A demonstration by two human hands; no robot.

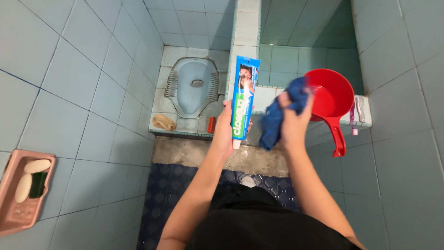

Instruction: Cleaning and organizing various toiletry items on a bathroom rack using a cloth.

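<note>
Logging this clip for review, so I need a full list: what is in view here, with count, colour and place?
toothpaste tube: 1, blue and green with a white cap, upright in the left hand, cap down
cloth: 1, dark blue, bunched in the right hand
water dipper: 1, red, on the tiled ledge at right, handle hanging down
toothbrushes: apparently 2, pink and pale, on the ledge right of the dipper
squat toilet: 1, pale blue, set in the raised tiled step
rag: 1, tan, on the step's front left corner
small orange object: 1, on the step's front edge; kind unclear
soap dish: 1, pink, on the left wall
soap bars: 2 white, 1 dark green, in the dish
left hand: 1, gripping the tube
right hand: 1, gripping the cloth
</note>
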